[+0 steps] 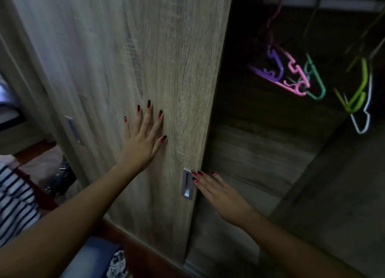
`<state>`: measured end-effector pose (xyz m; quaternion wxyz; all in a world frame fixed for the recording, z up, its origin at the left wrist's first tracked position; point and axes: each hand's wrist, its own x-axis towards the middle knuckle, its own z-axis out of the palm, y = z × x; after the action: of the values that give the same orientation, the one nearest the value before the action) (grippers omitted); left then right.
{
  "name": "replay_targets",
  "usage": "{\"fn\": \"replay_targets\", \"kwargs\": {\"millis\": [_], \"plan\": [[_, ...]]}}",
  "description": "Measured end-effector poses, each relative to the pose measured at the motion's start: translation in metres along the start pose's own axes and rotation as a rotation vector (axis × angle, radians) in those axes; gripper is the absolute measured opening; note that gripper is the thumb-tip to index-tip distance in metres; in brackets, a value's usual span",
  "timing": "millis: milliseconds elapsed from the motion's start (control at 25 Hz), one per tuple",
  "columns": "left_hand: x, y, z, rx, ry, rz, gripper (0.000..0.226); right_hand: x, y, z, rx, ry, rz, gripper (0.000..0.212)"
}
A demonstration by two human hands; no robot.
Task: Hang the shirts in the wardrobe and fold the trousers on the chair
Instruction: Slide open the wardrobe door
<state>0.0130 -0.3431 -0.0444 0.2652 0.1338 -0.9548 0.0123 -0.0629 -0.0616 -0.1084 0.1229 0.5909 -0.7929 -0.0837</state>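
Note:
A light wooden sliding wardrobe door fills the middle of the view. My left hand lies flat on it with fingers spread. My right hand is at the door's right edge, fingertips touching the recessed metal handle. To the right the wardrobe interior is open and dark. Several empty plastic hangers hang inside: purple, pink, teal, green and white. A striped shirt lies at the lower left. Blue denim sits at the bottom edge.
A second sliding door with its own metal handle stands behind on the left. A dark object rests on the floor near the wardrobe base. A patterned cloth lies beside the denim. The wardrobe's right side wall bounds the opening.

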Motion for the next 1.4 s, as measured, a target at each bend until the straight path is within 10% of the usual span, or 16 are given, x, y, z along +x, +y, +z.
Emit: {"fn": "replay_targets", "kwargs": {"millis": [1400], "plan": [[-0.002,-0.084,-0.022,-0.226,-0.137,-0.222,0.063,0.119,-0.054,-0.031,0.146,-0.125,-0.002,0.071]]}}
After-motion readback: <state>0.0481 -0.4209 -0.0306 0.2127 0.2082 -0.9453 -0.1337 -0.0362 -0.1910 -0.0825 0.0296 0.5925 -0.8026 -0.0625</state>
